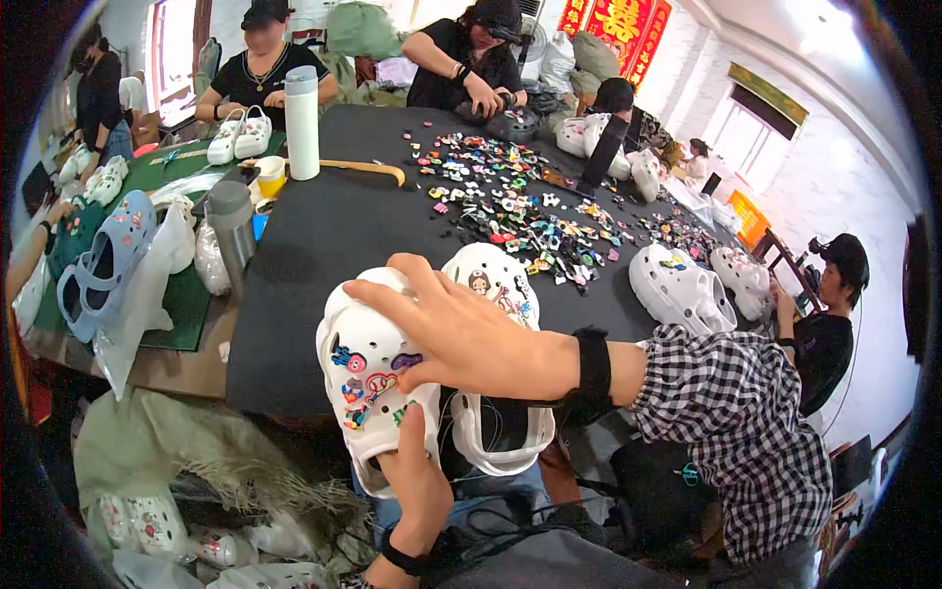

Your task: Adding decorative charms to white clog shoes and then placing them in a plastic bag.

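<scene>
The left white clog (368, 383) is sitting at the near edge of the black table (324, 236), already wearing several charms. The left hand (417, 481) is gripping its heel from below, fingers closed on it, while the right hand (456, 329) is lying across it, fingers spread. Beside it, the second clog (500, 294) is carrying fewer charms; I judge more remain to fit from the charm pile (510, 201) beyond.

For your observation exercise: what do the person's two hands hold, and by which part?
A white clog: left hand grips its heel end; right hand lies across its top.
</scene>
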{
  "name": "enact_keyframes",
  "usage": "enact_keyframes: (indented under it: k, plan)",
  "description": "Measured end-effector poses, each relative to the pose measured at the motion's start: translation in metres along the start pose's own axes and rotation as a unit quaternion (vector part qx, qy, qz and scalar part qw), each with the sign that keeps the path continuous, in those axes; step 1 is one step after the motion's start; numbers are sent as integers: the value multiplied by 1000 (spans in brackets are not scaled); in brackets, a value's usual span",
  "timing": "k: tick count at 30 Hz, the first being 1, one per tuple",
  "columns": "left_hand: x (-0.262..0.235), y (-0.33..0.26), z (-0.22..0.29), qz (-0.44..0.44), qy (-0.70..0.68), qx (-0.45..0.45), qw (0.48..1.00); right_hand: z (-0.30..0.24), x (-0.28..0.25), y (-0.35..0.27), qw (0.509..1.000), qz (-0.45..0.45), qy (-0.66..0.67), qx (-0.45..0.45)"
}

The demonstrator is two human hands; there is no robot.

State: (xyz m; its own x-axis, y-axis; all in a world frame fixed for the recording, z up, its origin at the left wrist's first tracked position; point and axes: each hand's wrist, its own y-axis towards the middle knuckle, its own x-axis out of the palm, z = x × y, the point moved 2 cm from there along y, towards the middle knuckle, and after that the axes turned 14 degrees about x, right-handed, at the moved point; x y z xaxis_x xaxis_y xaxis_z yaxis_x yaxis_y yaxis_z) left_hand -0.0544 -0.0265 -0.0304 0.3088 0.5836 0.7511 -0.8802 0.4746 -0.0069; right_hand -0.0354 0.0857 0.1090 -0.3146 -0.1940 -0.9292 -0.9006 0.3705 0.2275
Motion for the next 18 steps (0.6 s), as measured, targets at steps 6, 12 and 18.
enact_keyframes:
  k: [6,12,18]
  plan:
    - [4,2,2,20,9,-12,1000,-1,5,0,998,25,-4,49]
    - [0,5,-4,22,18,2,1000,0,9,2,997,33,4,66]
    - [-3,1,-3,0,38,22,999,6,1,-1,999,-6,17,30]
